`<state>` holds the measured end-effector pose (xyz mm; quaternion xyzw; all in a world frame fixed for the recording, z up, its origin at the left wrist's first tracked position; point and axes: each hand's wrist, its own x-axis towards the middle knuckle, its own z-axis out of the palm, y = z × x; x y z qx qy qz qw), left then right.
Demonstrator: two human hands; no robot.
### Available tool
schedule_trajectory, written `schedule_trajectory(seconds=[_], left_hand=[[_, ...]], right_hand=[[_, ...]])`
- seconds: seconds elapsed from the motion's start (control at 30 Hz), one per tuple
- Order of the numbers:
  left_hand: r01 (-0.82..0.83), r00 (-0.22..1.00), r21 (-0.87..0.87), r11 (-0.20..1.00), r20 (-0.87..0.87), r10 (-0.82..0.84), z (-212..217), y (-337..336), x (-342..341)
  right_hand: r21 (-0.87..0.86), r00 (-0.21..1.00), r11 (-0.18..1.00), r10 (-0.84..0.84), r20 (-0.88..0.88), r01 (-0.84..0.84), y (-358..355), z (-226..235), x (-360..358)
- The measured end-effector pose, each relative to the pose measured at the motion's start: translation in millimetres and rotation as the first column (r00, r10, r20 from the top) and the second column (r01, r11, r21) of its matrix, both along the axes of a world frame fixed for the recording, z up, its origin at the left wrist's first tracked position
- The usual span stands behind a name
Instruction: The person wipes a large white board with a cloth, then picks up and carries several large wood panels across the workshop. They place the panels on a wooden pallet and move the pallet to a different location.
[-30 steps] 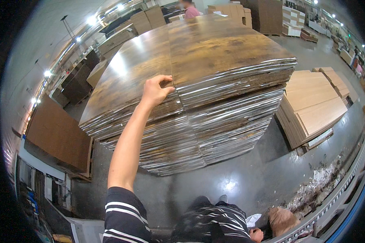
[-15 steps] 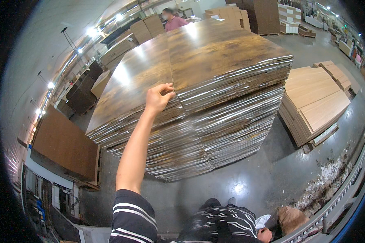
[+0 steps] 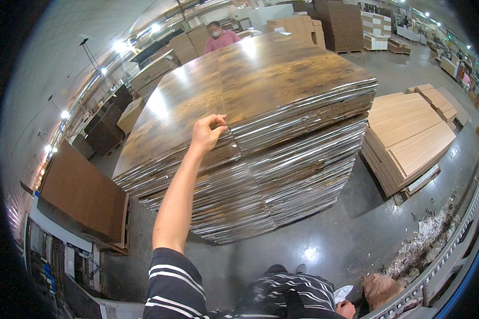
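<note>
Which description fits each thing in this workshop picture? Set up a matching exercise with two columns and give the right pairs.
Things:
1. left hand
2. pale wood panels
3. brown board
4. debris pile

Descriptions:
A. low stack on the floor, right of the big stack
B. lower right, beside the long rail
C. at the near edge of the dark glossy sheet stack
D. left, tilted on a rack

Pairs: 1-C, 2-A, 3-D, 4-B
</note>
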<state>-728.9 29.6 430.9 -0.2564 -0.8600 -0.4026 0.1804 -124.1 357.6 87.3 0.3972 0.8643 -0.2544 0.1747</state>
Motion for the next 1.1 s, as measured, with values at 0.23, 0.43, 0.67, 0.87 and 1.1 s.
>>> schedule_trajectory(seconds=[0.23, 0.43, 0.67, 0.87, 1.1], left_hand=[[-0.046, 0.998, -0.039, 0.998, -0.033, 0.045, 0, 0, 0], [-0.046, 0.990, -0.073, 0.996, -0.137, 0.036, -4, 2, 2], [-0.030, 0.974, -0.120, 0.992, -0.225, 0.002, -7, 2, 4], [-0.011, 0.973, -0.118, 0.993, -0.231, -0.017, -6, 3, 6], [-0.004, 0.980, -0.085, 0.996, -0.197, -0.013, -6, -1, 7]], right_hand=[[0.107, 1.000, 0.994, 0.011, -0.010, -0.010, -7, 1, 0], [0.058, 1.000, 0.998, 0.013, 0.017, -0.014, -4, 9, -2], [0.028, 0.999, 0.999, 0.018, 0.036, -0.019, 1, -2, 2], [0.060, 0.998, 0.996, 0.064, 0.001, -0.064, 3, -19, 10], [0.052, 0.996, 0.995, 0.086, 0.013, -0.086, 4, -22, 12]])
